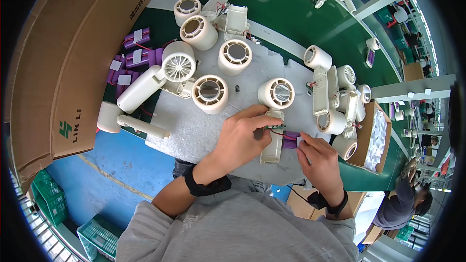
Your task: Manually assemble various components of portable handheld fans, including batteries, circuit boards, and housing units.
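Observation:
A white handheld fan [276, 93] lies on the grey foam mat in front of me, its handle casing [271, 153] open toward me. My left hand [242, 136] is curled over the upper handle, with the index fingertip at a small green circuit board [277, 127]. Its thumb bends in toward the casing, and the other fingers are partly hidden. Just right of the handle, my right hand [318, 160] pinches a purple battery pack [290, 139] between thumb and fingers. Thin red and black wires run from the pack toward the board.
Several white fan units [236, 57] stand or lie around the foam mat [182, 133]. More purple battery packs [137, 57] lie beside a tall cardboard box [73, 77] at left. A carton [376, 138] of white pieces sits at right. Another person [400, 208] is at far right.

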A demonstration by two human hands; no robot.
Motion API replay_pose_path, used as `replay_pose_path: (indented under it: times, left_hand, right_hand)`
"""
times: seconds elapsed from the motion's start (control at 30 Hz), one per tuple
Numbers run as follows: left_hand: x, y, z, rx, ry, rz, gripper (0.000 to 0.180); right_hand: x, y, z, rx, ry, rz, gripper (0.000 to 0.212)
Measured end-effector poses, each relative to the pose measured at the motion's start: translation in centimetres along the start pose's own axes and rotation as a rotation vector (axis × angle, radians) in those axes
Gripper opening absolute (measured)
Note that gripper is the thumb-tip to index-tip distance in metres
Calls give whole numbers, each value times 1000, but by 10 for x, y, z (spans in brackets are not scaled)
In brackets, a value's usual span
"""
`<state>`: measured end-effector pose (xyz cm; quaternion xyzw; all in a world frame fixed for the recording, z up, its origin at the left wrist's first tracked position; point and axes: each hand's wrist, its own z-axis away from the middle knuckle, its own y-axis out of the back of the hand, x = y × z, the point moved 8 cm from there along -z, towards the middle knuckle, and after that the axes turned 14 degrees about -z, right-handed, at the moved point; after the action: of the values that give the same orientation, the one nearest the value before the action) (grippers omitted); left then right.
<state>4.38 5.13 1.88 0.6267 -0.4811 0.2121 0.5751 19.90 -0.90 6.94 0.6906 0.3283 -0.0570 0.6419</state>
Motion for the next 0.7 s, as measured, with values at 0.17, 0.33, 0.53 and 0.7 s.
replay_pose_path:
  times: [0.17, 0.33, 0.53, 0.7]
  left_hand:
    - [0, 0, -1, 15, -12, 20, 34]
    - [1, 0, 0, 7, -7, 14, 33]
    - [-1, 1, -1, 12, -16, 19, 33]
    - [-2, 0, 0, -8, -1, 27, 34]
  right_hand:
    - [-4, -2, -2, -45, 23, 42, 14]
    - [-5, -8, -1, -39, 32, 118, 17]
    - [6, -3, -2, -66, 6, 78, 17]
    - [4, 3, -2, -78, -21, -52, 17]
